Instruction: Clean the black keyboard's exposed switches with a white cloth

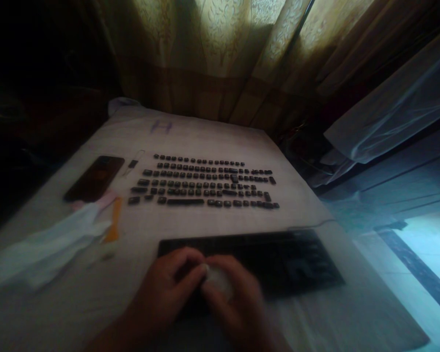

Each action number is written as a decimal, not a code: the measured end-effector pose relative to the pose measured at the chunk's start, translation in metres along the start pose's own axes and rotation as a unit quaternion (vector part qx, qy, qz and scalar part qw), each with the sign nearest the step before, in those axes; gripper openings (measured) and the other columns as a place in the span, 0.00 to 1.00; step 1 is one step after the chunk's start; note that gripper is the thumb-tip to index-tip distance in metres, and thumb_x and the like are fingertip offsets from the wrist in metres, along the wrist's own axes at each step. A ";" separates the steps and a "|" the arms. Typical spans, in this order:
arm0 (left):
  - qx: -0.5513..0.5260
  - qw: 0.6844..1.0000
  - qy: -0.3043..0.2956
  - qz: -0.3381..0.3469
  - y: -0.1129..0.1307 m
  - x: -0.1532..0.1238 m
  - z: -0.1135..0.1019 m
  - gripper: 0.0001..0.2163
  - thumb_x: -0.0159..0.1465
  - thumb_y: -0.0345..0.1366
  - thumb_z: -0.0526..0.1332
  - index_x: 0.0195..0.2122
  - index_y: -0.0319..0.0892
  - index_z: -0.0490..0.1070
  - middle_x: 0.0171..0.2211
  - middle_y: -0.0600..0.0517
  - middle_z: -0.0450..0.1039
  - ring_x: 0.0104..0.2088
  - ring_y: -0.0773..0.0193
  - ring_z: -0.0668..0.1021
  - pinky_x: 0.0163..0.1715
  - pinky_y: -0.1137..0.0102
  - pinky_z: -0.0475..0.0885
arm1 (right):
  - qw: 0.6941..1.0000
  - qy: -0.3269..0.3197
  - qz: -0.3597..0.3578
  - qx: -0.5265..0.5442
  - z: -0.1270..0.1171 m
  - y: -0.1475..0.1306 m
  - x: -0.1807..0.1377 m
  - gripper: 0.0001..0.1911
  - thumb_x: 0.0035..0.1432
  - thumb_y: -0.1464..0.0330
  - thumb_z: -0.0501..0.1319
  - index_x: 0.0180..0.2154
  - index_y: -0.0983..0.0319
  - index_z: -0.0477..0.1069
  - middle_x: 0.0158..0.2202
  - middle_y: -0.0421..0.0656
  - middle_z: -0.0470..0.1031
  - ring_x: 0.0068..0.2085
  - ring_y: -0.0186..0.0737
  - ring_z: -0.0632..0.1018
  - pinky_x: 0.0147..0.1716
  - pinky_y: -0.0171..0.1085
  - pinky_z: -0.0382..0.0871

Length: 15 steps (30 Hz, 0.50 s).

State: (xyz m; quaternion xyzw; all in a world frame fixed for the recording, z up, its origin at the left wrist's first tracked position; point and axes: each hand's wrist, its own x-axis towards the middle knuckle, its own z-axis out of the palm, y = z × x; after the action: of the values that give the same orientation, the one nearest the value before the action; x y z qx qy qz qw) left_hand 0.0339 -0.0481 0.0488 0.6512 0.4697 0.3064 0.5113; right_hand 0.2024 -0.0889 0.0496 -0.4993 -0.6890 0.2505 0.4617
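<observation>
Both my hands meet over the near left part of a black keyboard base [271, 259] that has no keycaps showing on it. My right hand [240, 293] is closed around a small, blurred white wad [220, 281], perhaps cloth or tissue. The thumb and fingers of my left hand [172, 281] pinch at the wad's left tip. Beyond the base, loose black keycaps [190, 185] lie in several rows, with the long spacebar [185, 201] in the nearest row. My hands hide the base's lower left part.
To the left lie a dark phone [95, 178], a crumpled white cloth [58, 239], an orange strip [113, 220] and a small dark-bodied tool with wire loops [133, 164]. A cable [315, 225] runs from the base over the pale tabletop [212, 134]. Curtains [220, 44] hang behind.
</observation>
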 end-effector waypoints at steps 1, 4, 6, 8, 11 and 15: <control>-0.002 1.000 -0.010 -0.004 -0.001 -0.001 0.001 0.09 0.62 0.44 0.60 0.32 0.46 0.74 0.28 0.56 0.76 0.30 0.64 0.78 0.31 0.71 0.72 | 0.999 0.002 -0.031 -0.020 -0.001 0.001 -0.001 0.11 0.58 0.75 0.62 0.43 0.59 0.73 0.35 0.41 0.80 0.35 0.35 0.81 0.35 0.29 0.76; 0.001 0.999 -0.048 -0.010 -0.002 -0.002 0.005 0.11 0.62 0.46 0.59 0.30 0.45 0.73 0.26 0.55 0.74 0.29 0.64 0.77 0.30 0.71 0.70 | 0.993 0.018 -0.101 -0.065 -0.005 0.006 -0.008 0.07 0.61 0.75 0.60 0.41 0.62 0.74 0.33 0.43 0.80 0.32 0.35 0.81 0.33 0.29 0.77; 0.007 0.997 -0.071 -0.023 -0.001 -0.003 0.008 0.12 0.62 0.46 0.58 0.28 0.44 0.71 0.25 0.55 0.72 0.28 0.64 0.75 0.29 0.70 0.68 | 0.987 0.033 -0.126 -0.093 -0.007 0.009 -0.013 0.06 0.64 0.73 0.59 0.41 0.62 0.74 0.32 0.44 0.81 0.32 0.35 0.81 0.33 0.30 0.77; 0.005 0.994 -0.092 -0.052 0.000 -0.003 0.011 0.12 0.61 0.45 0.58 0.26 0.44 0.69 0.24 0.55 0.70 0.27 0.64 0.73 0.29 0.70 0.67 | 0.980 0.046 -0.153 -0.116 -0.009 0.011 -0.015 0.06 0.65 0.72 0.59 0.41 0.61 0.74 0.31 0.43 0.81 0.30 0.35 0.81 0.32 0.29 0.78; -0.023 0.986 -0.120 -0.111 0.002 -0.002 0.012 0.12 0.60 0.45 0.58 0.25 0.44 0.67 0.24 0.56 0.68 0.28 0.65 0.71 0.30 0.70 0.66 | 0.970 0.053 -0.191 -0.143 -0.012 0.011 -0.012 0.07 0.65 0.73 0.58 0.40 0.60 0.74 0.28 0.40 0.80 0.25 0.34 0.80 0.26 0.29 0.76; -0.080 0.972 -0.132 -0.175 0.003 0.002 0.011 0.13 0.57 0.48 0.58 0.24 0.44 0.64 0.23 0.57 0.63 0.26 0.66 0.67 0.29 0.70 0.64 | 0.956 0.054 -0.213 -0.197 -0.013 0.014 -0.005 0.09 0.67 0.72 0.56 0.38 0.59 0.75 0.27 0.40 0.80 0.24 0.34 0.79 0.24 0.31 0.74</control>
State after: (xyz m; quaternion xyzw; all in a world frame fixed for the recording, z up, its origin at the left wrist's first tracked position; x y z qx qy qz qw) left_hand 0.0458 -0.0504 0.0484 0.5502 0.4789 0.1599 0.6651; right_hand 0.2209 -0.0899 0.0428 -0.4345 -0.7890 -0.0215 0.4338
